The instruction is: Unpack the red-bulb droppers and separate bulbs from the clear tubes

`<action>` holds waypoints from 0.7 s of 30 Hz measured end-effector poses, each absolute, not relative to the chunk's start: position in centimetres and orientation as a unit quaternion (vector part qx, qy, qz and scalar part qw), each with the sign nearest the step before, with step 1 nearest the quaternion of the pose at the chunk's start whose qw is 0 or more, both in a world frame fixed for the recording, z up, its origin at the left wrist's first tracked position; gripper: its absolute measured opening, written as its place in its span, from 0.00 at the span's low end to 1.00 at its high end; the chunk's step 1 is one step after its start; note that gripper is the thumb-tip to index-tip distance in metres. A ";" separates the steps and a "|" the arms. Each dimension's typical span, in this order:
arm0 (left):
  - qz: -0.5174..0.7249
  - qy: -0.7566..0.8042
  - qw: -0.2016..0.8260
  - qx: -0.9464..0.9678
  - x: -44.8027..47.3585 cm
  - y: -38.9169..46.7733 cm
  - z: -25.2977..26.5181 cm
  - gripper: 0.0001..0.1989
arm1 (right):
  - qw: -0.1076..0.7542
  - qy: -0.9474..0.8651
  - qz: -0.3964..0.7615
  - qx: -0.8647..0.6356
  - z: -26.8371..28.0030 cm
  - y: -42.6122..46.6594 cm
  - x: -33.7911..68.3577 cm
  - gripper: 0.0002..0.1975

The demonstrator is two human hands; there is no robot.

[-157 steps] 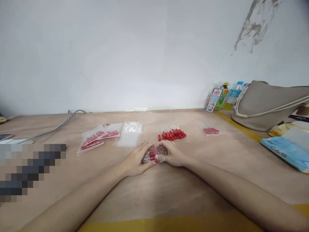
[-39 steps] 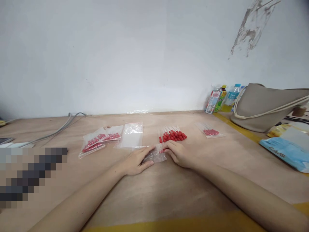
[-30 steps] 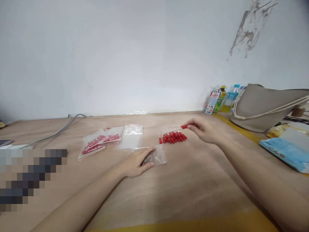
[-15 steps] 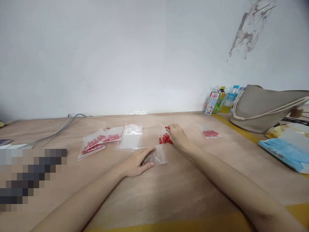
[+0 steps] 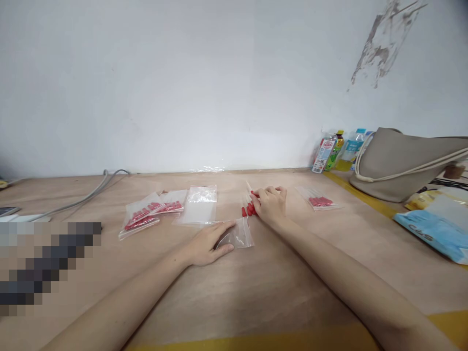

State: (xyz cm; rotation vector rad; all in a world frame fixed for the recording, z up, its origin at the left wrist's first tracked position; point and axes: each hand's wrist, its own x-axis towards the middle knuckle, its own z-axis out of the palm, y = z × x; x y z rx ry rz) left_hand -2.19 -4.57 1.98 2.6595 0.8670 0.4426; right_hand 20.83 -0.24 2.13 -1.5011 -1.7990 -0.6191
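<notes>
A clear zip bag [image 5: 239, 235] lies flat on the table, with my left hand [image 5: 210, 243] resting at its left edge. The thumb and fingers of that hand are spread apart. My right hand [image 5: 270, 204] is just beyond the bag, its thumb and forefinger closed on a thin pale tapered stick with a red end [image 5: 252, 193]. Below those fingers is a small group of similar sticks with red ends [image 5: 244, 211], partly hidden by the hand. Further left, an empty-looking clear bag [image 5: 200, 207] lies beyond my left hand.
Filled bags of red-ended sticks [image 5: 141, 217] overlap on the left, and another filled bag [image 5: 320, 199] lies to the right. A grey cable [image 5: 84, 197] crosses the far left. Bottles [image 5: 351, 151], a carton [image 5: 323, 155], a grey bag [image 5: 395, 165] and a blue packet [image 5: 427, 236] stand or lie right.
My right hand's fingers have lifted and spread a little, and the held stick's pale tip now shows pointing away. My left hand has stayed at the bag. The view has shifted slightly.
</notes>
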 end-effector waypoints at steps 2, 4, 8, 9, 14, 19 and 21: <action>0.156 0.301 0.151 0.929 -2.2 -4.6 1.9 0.28 | 0.345 -0.712 -0.254 -0.557 1.8 -0.5 20.7 0.13; 0.159 0.299 0.148 0.929 -2.2 -4.6 2.0 0.28 | 0.328 -0.727 -0.271 -0.540 1.5 -0.7 20.5 0.13; 0.157 0.299 0.149 0.930 -2.2 -4.7 2.1 0.28 | 0.307 -0.739 -0.279 -0.531 1.3 -1.0 20.0 0.12; 0.155 0.299 0.150 0.930 -2.2 -4.7 2.2 0.28 | 0.315 -0.737 -0.274 -0.532 1.4 -1.0 19.9 0.11; 0.155 0.296 0.159 0.929 -2.3 -4.7 2.1 0.30 | 0.418 -0.752 -0.183 -0.475 1.8 -2.5 19.8 0.08; 0.144 0.302 0.167 0.927 -2.5 -4.6 1.8 0.38 | 0.360 -0.884 -0.041 -0.296 1.2 -6.1 20.1 0.11; 0.138 0.309 0.179 0.924 -2.5 -4.6 1.9 0.37 | 0.311 -0.911 0.002 -0.272 0.8 -7.1 20.4 0.11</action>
